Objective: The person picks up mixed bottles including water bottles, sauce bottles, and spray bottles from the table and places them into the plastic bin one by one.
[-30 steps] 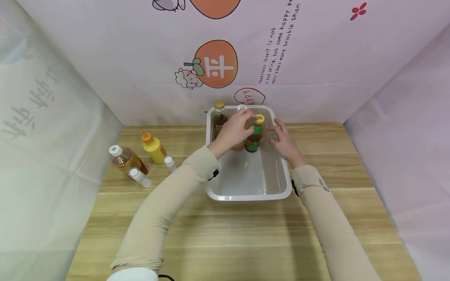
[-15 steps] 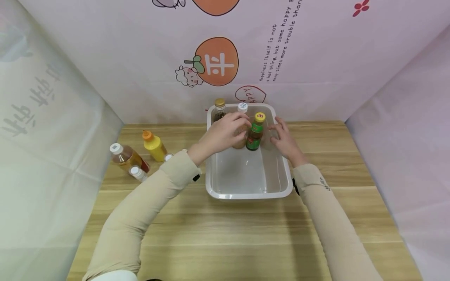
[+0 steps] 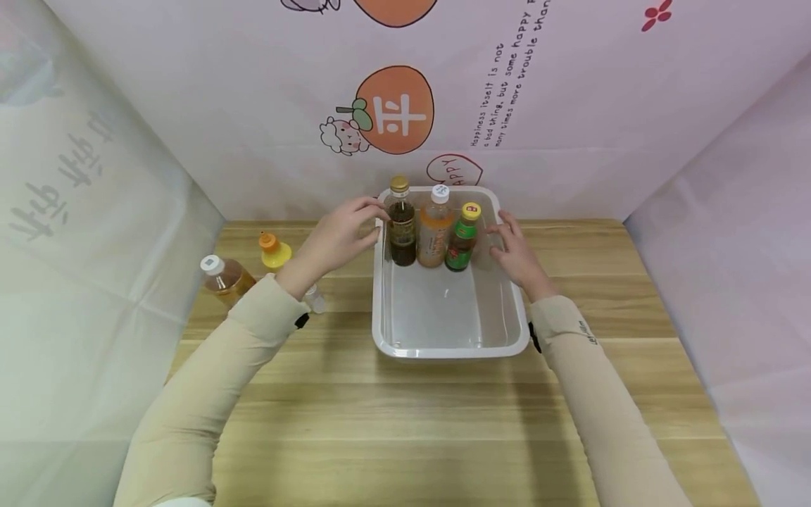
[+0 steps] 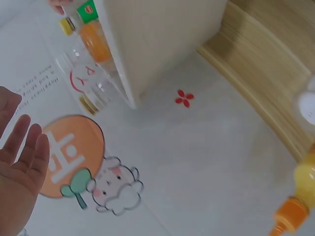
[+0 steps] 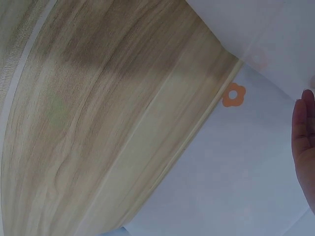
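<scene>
A white plastic bin [image 3: 453, 352] stands on the table with three upright bottles in a row at its back: a dark bottle with a gold cap [image 3: 403, 232], a clear bottle with orange contents and a white cap [image 3: 434, 232], and a green-labelled bottle with a yellow cap [image 3: 462, 243]. Just outside the bin's left rim, beside the dark bottle, my left hand [image 3: 342, 236] holds nothing; its fingers look loosely extended in the left wrist view. My right hand [image 3: 516, 260] lies at the right rim, fingers reaching over it toward the green-labelled bottle, apart from it.
Left of the bin stand a brown-liquid bottle with a white cap [image 3: 227, 280], a yellow squeeze bottle [image 3: 275, 255] with an orange top and a small clear bottle [image 3: 315, 299], partly behind my left arm. A printed cloth wall [image 3: 557, 169] rises behind the wooden table [image 3: 405, 436].
My left hand has drawn back leftward from above the bottles to outside the bin, uncovering the dark and orange bottles. My right hand has stayed at the right rim.
</scene>
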`<action>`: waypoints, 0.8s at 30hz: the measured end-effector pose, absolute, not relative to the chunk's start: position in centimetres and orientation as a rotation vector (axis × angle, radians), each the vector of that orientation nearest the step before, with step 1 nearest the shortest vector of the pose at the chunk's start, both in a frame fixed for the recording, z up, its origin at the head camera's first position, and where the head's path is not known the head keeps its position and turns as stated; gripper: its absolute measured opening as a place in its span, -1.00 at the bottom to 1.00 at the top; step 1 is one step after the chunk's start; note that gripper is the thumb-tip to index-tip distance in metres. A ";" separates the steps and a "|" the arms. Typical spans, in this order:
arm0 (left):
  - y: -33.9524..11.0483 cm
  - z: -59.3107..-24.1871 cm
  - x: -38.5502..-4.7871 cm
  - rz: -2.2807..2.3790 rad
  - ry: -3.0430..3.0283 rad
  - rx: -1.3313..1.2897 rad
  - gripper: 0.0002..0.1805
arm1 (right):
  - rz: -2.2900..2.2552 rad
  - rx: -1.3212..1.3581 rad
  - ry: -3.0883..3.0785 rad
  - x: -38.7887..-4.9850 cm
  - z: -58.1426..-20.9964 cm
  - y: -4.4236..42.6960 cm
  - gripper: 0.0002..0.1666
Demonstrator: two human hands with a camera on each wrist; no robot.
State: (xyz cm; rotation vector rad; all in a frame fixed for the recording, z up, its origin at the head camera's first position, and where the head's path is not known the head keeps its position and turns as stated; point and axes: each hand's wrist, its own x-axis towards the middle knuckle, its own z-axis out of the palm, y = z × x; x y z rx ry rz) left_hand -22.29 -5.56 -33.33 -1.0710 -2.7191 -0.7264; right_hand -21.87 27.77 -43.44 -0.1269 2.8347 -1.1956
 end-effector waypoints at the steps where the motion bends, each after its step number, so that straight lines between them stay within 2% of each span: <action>1: -6.1 -33.3 -22.3 -0.722 -2.741 -1.043 -0.70 | -1.197 -0.128 2.834 -21.9 -43.4 27.8 -0.52; 6: -8.9 -33.1 -22.3 -0.736 -2.817 -0.893 -0.55 | -1.223 -0.131 2.839 -22.0 -43.6 27.8 -0.53; 24: -18.8 -34.3 -21.5 -0.971 -2.791 -0.400 -0.47 | -1.274 -0.133 2.803 -21.7 -43.1 27.6 -0.54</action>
